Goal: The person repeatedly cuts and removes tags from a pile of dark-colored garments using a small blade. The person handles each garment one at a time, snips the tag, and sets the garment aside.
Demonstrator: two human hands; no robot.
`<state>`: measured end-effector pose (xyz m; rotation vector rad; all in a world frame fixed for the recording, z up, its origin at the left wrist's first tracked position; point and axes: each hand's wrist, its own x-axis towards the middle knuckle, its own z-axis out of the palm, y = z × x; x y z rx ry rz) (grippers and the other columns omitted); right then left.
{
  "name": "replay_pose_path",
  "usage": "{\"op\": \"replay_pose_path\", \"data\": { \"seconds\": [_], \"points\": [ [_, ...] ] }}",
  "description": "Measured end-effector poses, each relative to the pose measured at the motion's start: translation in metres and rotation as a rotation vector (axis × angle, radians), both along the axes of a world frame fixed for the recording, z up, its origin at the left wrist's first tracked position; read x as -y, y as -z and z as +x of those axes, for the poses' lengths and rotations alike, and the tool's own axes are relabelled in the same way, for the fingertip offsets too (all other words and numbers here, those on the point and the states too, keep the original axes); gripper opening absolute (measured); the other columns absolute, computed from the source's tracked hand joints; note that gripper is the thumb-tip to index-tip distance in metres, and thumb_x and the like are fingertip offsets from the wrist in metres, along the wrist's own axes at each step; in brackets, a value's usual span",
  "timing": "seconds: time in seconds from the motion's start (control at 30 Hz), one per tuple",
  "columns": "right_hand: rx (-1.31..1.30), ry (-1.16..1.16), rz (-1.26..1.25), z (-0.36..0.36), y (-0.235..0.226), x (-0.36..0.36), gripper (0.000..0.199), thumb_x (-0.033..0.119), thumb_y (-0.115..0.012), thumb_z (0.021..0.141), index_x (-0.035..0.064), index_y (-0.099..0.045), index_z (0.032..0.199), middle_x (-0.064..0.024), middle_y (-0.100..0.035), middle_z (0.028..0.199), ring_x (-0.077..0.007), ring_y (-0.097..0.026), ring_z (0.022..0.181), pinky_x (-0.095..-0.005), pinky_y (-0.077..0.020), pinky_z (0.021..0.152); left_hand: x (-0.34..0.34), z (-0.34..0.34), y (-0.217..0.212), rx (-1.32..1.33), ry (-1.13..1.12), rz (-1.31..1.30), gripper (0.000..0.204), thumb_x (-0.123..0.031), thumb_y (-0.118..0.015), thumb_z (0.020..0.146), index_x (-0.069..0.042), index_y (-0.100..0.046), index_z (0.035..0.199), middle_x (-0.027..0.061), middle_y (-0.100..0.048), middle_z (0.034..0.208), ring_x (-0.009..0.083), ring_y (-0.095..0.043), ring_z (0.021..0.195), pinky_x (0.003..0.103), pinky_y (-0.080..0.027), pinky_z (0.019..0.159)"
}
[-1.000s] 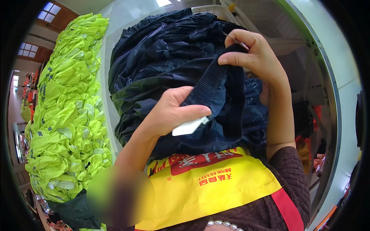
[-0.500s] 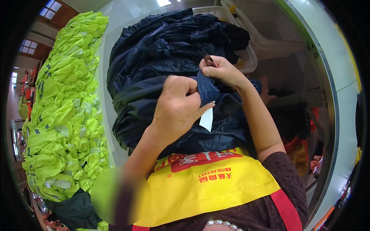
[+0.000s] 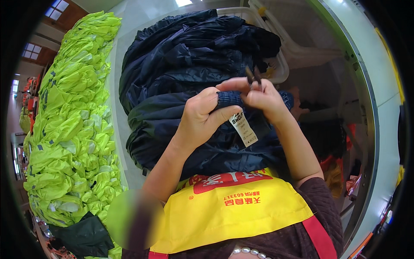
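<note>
My left hand (image 3: 195, 121) is closed on the gathered elastic band (image 3: 227, 99) of a navy garment, its thumb by the top of a white printed label (image 3: 245, 130) that hangs from the band. Close on the right, my right hand (image 3: 266, 102) holds small dark thread snips (image 3: 253, 78), their blades pointing up and apart. Its fingers also meet the right end of the band. Beneath both hands spreads a heap of shiny navy garments (image 3: 185, 56).
Neon-yellow garments (image 3: 73, 129) are piled along the left, with a dark folded cloth (image 3: 84, 236) at their near end. A white plastic bin (image 3: 282, 71) stands behind the navy heap. The metal table edge (image 3: 371, 108) curves down the right side.
My right hand has come down and turned, tilting the snips upright. The band now lies stretched sideways between my hands, and the label has swung round to show its printed face.
</note>
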<state>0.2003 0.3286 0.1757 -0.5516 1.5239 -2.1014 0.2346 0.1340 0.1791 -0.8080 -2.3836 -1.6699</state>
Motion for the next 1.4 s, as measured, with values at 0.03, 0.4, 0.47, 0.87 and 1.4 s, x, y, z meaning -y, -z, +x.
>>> {"op": "replay_pose_path", "data": {
  "seconds": [0.03,0.4,0.47,0.87,1.4],
  "points": [
    [-0.100,0.021,0.102,0.004,-0.003,0.001,0.037,0.021,-0.066,0.080,0.0005,-0.063,0.111,-0.0028,-0.065,0.087,-0.0047,-0.057,0.069,-0.0171,-0.0435,0.063,-0.003,-0.002,0.001,-0.005,0.009,0.037,0.015,-0.010,-0.069,0.079,0.000,-0.064,0.088,0.0038,-0.059,0.081,0.0138,-0.057,0.072,0.024,-0.044,0.065],
    [0.074,0.303,-0.211,0.021,0.009,0.028,0.018,0.011,-0.067,0.082,0.0020,-0.069,0.098,-0.0053,-0.068,0.085,-0.0083,-0.062,0.074,-0.0180,-0.0474,0.066,-0.010,-0.004,0.011,-0.151,-0.079,-0.069,0.018,-0.007,-0.072,0.073,-0.001,-0.056,0.071,0.0094,-0.052,0.068,0.0259,-0.052,0.061,0.033,-0.042,0.058],
    [0.032,0.373,-0.214,0.023,0.013,0.031,0.015,0.010,-0.067,0.083,0.0017,-0.069,0.095,-0.0059,-0.068,0.085,-0.0085,-0.062,0.073,-0.0183,-0.0476,0.066,-0.010,-0.002,0.016,-0.108,-0.107,-0.058,0.016,-0.006,-0.072,0.073,0.000,-0.058,0.074,0.0094,-0.053,0.069,0.0246,-0.052,0.061,0.032,-0.042,0.058],
    [-0.350,0.240,0.330,-0.003,-0.017,-0.004,0.035,0.009,-0.069,0.078,0.0031,-0.063,0.111,-0.0104,-0.066,0.106,-0.0029,-0.052,0.064,-0.0160,-0.0406,0.054,-0.007,0.004,0.019,0.238,-0.031,0.134,0.010,-0.002,-0.066,0.081,0.000,-0.065,0.090,-0.0003,-0.060,0.082,0.0066,-0.054,0.074,0.019,-0.042,0.066],
    [-0.321,0.267,0.377,-0.002,-0.014,-0.034,0.033,0.031,-0.045,0.095,0.0041,-0.062,0.101,-0.0018,-0.059,0.085,-0.0082,-0.047,0.062,-0.0228,-0.0378,0.053,0.003,0.006,0.025,0.325,0.002,0.304,0.009,-0.002,-0.065,0.082,0.001,-0.063,0.090,0.0004,-0.061,0.083,0.0062,-0.055,0.075,0.019,-0.043,0.070]
  ]
}}
